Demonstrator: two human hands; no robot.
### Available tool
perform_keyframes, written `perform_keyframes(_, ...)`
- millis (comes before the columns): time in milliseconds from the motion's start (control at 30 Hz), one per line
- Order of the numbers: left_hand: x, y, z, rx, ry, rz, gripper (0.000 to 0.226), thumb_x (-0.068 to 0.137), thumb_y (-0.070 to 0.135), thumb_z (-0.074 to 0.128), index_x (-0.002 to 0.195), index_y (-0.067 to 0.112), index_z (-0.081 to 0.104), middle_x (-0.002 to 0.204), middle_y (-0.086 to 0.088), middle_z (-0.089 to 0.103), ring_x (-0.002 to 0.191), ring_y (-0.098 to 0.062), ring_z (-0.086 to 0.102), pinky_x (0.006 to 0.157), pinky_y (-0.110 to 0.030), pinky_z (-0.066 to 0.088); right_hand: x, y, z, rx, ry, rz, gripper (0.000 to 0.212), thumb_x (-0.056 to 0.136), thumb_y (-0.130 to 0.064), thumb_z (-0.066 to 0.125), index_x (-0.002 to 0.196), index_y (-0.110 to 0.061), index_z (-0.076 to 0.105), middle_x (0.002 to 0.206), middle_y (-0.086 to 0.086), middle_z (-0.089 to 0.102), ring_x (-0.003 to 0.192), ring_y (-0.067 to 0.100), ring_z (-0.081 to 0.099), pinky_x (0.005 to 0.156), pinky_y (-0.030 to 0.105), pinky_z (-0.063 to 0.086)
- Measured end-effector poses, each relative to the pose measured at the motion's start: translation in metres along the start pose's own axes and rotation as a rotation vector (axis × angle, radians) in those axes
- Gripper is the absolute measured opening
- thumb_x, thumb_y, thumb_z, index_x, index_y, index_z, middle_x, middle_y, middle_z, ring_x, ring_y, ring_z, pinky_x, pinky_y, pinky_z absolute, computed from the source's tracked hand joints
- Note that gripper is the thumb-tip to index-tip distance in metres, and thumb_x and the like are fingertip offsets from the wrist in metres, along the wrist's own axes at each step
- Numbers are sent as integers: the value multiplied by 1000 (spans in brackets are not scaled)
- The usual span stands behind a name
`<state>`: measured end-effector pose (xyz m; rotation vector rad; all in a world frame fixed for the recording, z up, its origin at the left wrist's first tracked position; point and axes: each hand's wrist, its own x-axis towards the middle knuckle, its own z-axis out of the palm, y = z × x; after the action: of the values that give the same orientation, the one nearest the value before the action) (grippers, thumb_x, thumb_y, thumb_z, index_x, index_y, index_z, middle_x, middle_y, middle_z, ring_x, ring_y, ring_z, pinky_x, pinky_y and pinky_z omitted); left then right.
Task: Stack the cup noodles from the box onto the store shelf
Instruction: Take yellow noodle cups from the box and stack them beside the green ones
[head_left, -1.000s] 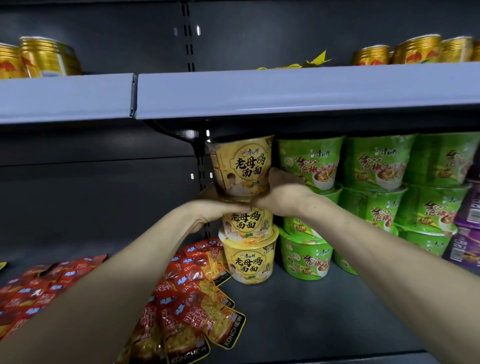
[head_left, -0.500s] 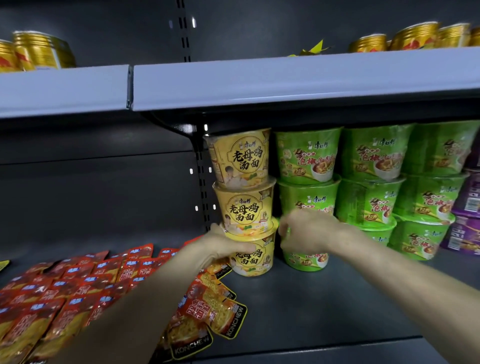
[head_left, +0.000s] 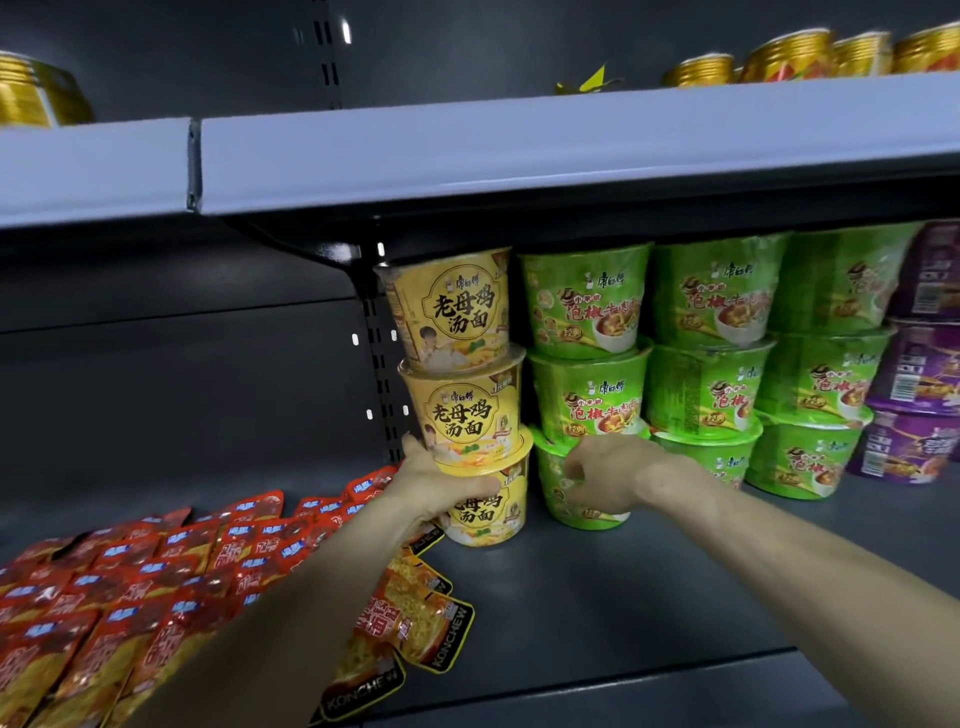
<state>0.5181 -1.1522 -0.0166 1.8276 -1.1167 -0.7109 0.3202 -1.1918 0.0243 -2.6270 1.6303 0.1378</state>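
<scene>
"Where are the yellow cup noodles (head_left: 465, 410)?"

"Three stand in a stack on the shelf (head_left: 623, 597), just beside the green cups (head_left: 587, 301)."

"And the hands?"

"The left grip (head_left: 447, 483) curls round the bottom yellow cup (head_left: 491, 512). The right grip (head_left: 608, 478) is curled at the lowest green cup (head_left: 557, 499). I cannot tell if it holds it."

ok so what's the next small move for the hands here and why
Probably nudge the bottom yellow cup left, under the two above it, then let go. The left hand grips that cup, and the middle yellow cup and top yellow cup sit offset to the left, unlike the straight green column beside them.
</scene>
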Motion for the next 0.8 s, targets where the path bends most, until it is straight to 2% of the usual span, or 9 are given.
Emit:
perform_keyframes(67, 1, 3, -3, -11, -1, 2, 108, 60, 29, 92, 141, 11, 23, 137, -3, 48, 128, -22, 47, 94, -29, 42, -4, -1, -6, 22, 49, -2, 31, 90, -31, 53, 116, -17, 62, 112, 1, 65, 100, 22, 63, 80, 30, 52)
perform_keyframes(167, 0, 10, -5, -16, 3, 0, 114, 53, 39, 94, 140, 12, 25, 140, -6, 47, 129, -24, 47, 108, -37, 40, -8, -16, -17, 120, 107, -38, 35, 93, -30, 52, 123, -12, 57, 119, 5, 62, 106, 24, 60, 87, 33, 51)
perform_keyframes(300, 2, 18, -11, -27, 40, 32, 99, 50, 37, 96, 129, 11, 42, 124, -6, 61, 113, -23, 60, 101, -41, 48, 2, -37, -24, 253, 102, -70, 33, 93, -26, 53, 122, -10, 49, 120, 8, 59, 106, 26, 58, 80, 31, 46)
perform_keyframes(467, 6, 21, -14, -48, -1, 76, 47, 63, 20, 91, 95, 23, 57, 97, 2, 65, 93, -15, 62, 89, -32, 51, 13, -56, -16, 328, 44, -33, 58, 92, -28, 54, 140, -4, 30, 136, 12, 49, 122, 28, 51, 98, 35, 44)
perform_keyframes(500, 7, 21, -15, -44, -15, 78, 47, 62, 21, 91, 98, 21, 61, 98, 1, 68, 94, -14, 63, 89, -32, 51, 12, -58, -16, 331, 51, -34, 61, 93, -28, 54, 142, -2, 28, 138, 12, 48, 124, 28, 49, 99, 34, 42)
perform_keyframes(567, 5, 24, -19, -23, -37, 77, 65, 55, 28, 94, 112, 15, 64, 107, -4, 71, 97, -16, 67, 92, -36, 54, 12, -59, -15, 330, 55, -41, 65, 93, -28, 54, 144, -2, 24, 140, 12, 46, 125, 28, 48, 98, 33, 42)
perform_keyframes(633, 1, 28, -20, 3, -40, 64, 71, 57, 29, 94, 118, 13, 63, 113, -5, 70, 98, -17, 66, 87, -36, 56, 10, -59, -17, 330, 51, -41, 61, 93, -26, 54, 143, -3, 28, 138, 12, 48, 123, 28, 50, 96, 33, 43)
perform_keyframes(733, -9, 36, -23, 97, -94, 4, 55, 74, 26, 84, 120, 10, 58, 114, 0, 63, 92, -12, 57, 64, -20, 48, 3, -50, -23, 313, 39, -74, 43, 91, -25, 55, 128, -8, 45, 121, 9, 57, 110, 26, 57, 84, 31, 48)
perform_keyframes(800, -21, 41, -30, 279, -119, -23, 42, 81, 37, 76, 113, 15, 60, 109, 4, 61, 94, -13, 56, 75, -21, 48, -10, -38, -34, 255, 55, -114, 30, 91, -26, 55, 117, -10, 54, 108, 6, 58, 100, 23, 58, 75, 29, 46)
